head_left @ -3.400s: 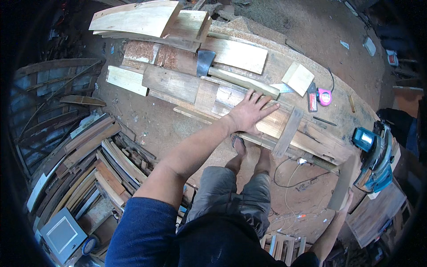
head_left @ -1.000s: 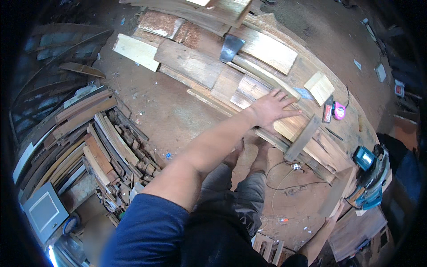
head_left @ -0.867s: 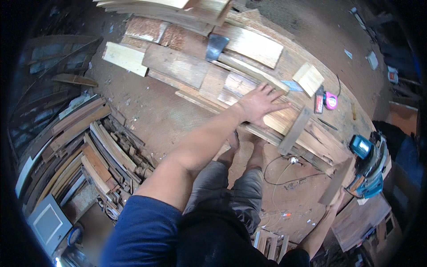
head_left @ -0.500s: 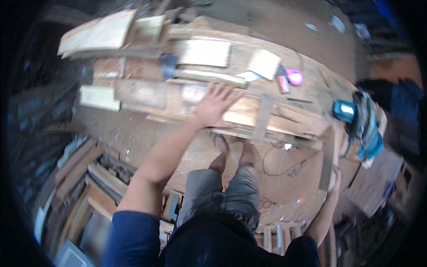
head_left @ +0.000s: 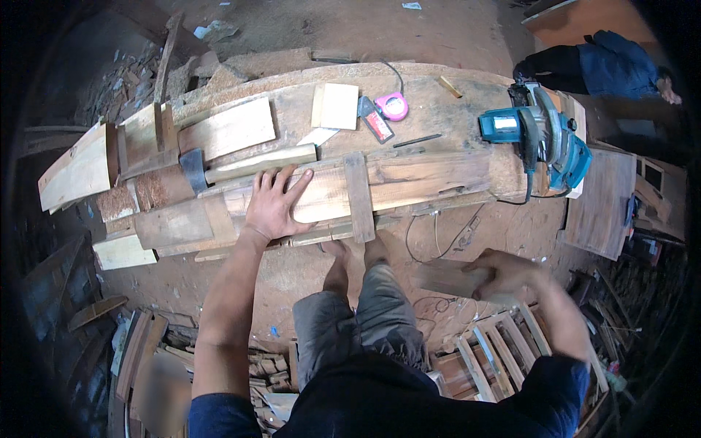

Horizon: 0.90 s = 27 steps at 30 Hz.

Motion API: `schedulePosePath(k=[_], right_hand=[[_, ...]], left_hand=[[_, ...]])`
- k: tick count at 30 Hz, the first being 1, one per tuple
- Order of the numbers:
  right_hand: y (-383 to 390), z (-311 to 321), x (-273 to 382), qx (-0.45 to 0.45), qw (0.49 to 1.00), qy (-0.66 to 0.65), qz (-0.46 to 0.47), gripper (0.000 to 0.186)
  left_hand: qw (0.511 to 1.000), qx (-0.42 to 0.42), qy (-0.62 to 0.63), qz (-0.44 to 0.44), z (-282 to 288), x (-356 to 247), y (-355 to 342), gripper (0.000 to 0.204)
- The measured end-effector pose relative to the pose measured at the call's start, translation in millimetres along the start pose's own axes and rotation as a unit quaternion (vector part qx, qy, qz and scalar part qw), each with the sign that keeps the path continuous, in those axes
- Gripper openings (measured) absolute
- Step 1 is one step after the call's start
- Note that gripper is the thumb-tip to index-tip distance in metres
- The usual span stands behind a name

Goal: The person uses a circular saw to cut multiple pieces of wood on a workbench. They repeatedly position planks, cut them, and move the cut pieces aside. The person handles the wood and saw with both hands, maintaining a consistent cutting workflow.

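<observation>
My left hand (head_left: 273,206) lies palm down with spread fingers on a long wooden plank (head_left: 431,175) on the workbench. A narrow grey wooden strip (head_left: 358,193) lies across that plank, right of the hand. In front of the bench, my right hand (head_left: 504,271) is closed around a short wooden board (head_left: 445,279), held in the air and smeared by motion. Beyond the strip are a pink tape measure (head_left: 393,106), a black and red box (head_left: 376,120) and a dark pencil-like stick (head_left: 417,140). An axe-like blade with a round wooden handle (head_left: 263,162) lies beyond my left hand.
A teal circular saw (head_left: 544,139) stands at the bench's right end, its cord hanging down. Cut boards (head_left: 226,128) crowd the left end. Stacked wood (head_left: 496,350) lies by my legs, and cables (head_left: 438,252) trail on the floor. Another person (head_left: 606,64) is at the far right.
My right hand has brought the short board from beside the bench's right end leftward and nearer to me. The view has turned rightward; my left hand stays flat on the plank.
</observation>
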State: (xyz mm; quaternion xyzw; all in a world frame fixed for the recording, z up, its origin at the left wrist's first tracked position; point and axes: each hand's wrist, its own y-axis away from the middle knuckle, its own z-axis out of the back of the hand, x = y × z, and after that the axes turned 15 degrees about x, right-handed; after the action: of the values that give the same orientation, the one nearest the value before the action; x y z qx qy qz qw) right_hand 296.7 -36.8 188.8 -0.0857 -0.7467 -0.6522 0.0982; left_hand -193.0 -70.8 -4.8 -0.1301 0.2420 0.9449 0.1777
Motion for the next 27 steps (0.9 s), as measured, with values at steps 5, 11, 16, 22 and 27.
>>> schedulePosePath(k=[5,11,16,22,27], right_hand=[[-7.7,73.3,19.2,-0.047,0.999,-0.014,-0.004,0.077],[-8.5,73.4,20.9,-0.102,0.994,0.027,0.008,0.078],[-14.8,78.8,18.9,-0.087,0.996,0.015,0.028,0.083],[10.6,100.5,68.5,-0.086,0.980,0.034,0.174,0.086],[-69.8,141.7,169.4,-0.228,0.927,0.094,0.283,0.092]], left_hand=[[1.000,-0.023,0.005,-0.005,2.1,-0.3,3.1,0.112],[0.999,-0.032,0.004,-0.017,1.2,1.5,-1.9,0.110],[1.000,-0.019,0.005,-0.003,3.0,1.6,2.1,0.109],[1.000,0.018,0.012,-0.011,7.5,4.1,2.6,0.116],[0.998,0.020,0.055,-0.004,4.2,9.9,15.3,0.113]])
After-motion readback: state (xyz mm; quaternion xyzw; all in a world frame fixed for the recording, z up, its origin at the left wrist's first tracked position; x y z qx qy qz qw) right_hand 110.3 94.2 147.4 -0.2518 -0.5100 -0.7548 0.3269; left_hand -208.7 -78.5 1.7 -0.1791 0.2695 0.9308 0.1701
